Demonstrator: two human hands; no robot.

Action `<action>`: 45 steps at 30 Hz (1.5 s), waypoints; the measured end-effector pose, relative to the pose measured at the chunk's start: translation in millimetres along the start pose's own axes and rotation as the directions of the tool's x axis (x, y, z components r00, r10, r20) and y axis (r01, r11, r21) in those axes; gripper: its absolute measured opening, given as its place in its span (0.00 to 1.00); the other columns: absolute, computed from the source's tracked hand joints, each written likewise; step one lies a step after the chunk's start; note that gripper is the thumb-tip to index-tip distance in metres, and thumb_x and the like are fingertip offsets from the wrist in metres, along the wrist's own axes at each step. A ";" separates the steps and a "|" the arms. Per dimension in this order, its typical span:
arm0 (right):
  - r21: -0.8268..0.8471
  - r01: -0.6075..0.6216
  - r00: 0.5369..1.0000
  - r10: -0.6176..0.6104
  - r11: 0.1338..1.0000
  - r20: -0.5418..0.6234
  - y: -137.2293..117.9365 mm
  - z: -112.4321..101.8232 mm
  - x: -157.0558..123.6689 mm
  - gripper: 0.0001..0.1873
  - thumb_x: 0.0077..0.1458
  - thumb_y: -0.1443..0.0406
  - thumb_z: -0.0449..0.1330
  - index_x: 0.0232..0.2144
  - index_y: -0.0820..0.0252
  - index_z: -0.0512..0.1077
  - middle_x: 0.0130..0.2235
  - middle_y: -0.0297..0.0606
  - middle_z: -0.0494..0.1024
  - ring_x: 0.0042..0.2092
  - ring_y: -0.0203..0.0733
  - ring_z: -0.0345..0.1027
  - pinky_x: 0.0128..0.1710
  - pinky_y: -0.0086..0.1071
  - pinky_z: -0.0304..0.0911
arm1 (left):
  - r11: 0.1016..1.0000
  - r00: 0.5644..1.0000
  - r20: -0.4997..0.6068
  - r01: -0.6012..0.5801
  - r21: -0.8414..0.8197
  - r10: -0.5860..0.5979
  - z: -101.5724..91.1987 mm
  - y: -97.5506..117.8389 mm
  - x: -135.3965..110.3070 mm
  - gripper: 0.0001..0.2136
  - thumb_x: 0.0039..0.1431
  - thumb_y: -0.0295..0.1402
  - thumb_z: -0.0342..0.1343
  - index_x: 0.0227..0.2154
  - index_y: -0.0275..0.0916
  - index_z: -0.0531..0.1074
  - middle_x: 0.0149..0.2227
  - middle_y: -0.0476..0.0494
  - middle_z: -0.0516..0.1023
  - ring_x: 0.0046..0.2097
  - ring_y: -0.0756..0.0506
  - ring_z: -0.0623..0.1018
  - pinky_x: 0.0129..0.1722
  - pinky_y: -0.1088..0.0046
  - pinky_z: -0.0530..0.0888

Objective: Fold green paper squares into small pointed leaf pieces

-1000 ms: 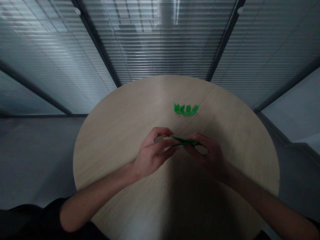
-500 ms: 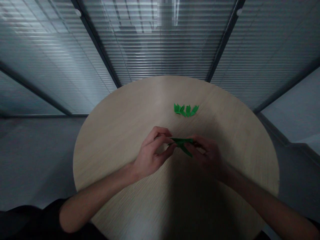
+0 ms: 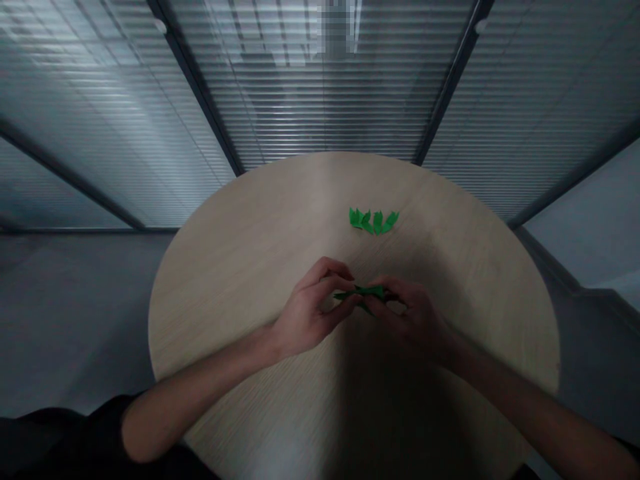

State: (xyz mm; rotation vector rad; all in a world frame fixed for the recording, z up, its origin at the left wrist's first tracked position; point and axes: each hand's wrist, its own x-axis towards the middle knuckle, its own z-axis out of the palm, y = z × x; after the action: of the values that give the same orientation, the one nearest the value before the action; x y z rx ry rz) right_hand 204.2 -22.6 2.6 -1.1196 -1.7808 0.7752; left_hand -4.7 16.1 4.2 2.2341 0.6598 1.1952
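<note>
A small green paper piece (image 3: 364,293) is pinched between both hands over the middle of a round wooden table (image 3: 240,267). My left hand (image 3: 313,311) grips its left end with thumb and fingers closed. My right hand (image 3: 413,317) pinches its right end, fingers curled. The paper looks folded and narrow; much of it is hidden by my fingertips. Farther back on the table lies a row of several folded green paper pieces (image 3: 373,221), apart from both hands.
The table's far edge meets glass walls with horizontal blinds and dark frames (image 3: 200,93). Grey floor (image 3: 75,320) lies to the left and right of the table. My forearms reach in from the near edge.
My hands have drawn closer together and slightly toward me, and the green paper between them has been folded shorter. The row of folded pieces has not moved.
</note>
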 end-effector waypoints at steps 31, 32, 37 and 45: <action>0.344 -0.337 0.933 0.359 0.877 -0.001 2.1 -1.2 5.9 0.19 0.62 0.51 0.62 0.28 0.59 0.71 0.24 0.30 0.70 0.23 0.33 0.65 0.20 0.26 0.64 | 0.964 0.968 -0.031 0.243 -0.111 -0.247 -2.3 -2.6 4.7 0.10 0.75 0.31 0.45 0.42 0.38 0.71 0.37 0.43 0.75 0.39 0.46 0.76 0.39 0.68 0.75; 0.358 -0.343 0.931 0.366 0.868 0.005 1.9 -1.6 6.4 0.20 0.62 0.50 0.62 0.28 0.59 0.71 0.23 0.30 0.69 0.22 0.32 0.64 0.19 0.25 0.64 | 0.977 0.979 -0.049 0.193 -0.096 -0.198 -2.4 -2.8 4.1 0.07 0.74 0.29 0.47 0.45 0.38 0.71 0.40 0.42 0.76 0.42 0.46 0.77 0.42 0.67 0.76; 0.371 -0.384 0.922 0.373 0.846 0.103 -1.2 -4.8 8.7 0.21 0.60 0.48 0.63 0.28 0.59 0.71 0.23 0.29 0.67 0.22 0.32 0.63 0.18 0.25 0.63 | 1.000 0.999 0.009 -0.031 -0.001 0.031 -5.1 0.4 3.1 0.16 0.64 0.22 0.54 0.54 0.40 0.70 0.50 0.37 0.75 0.51 0.43 0.77 0.50 0.61 0.78; 0.386 -0.426 0.904 0.367 0.819 0.218 -2.7 -7.3 8.0 0.21 0.59 0.48 0.63 0.28 0.59 0.70 0.23 0.28 0.67 0.22 0.31 0.61 0.18 0.25 0.63 | 0.998 0.994 0.094 -0.060 -0.027 0.063 -3.5 4.6 2.6 0.12 0.64 0.23 0.58 0.48 0.40 0.75 0.47 0.39 0.79 0.46 0.45 0.81 0.45 0.66 0.81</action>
State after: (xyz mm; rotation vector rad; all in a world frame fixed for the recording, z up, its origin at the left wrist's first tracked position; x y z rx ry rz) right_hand 208.1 -15.9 10.8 -1.1678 -1.3878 1.4495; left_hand -5.6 15.1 10.4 2.2903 0.5401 1.1120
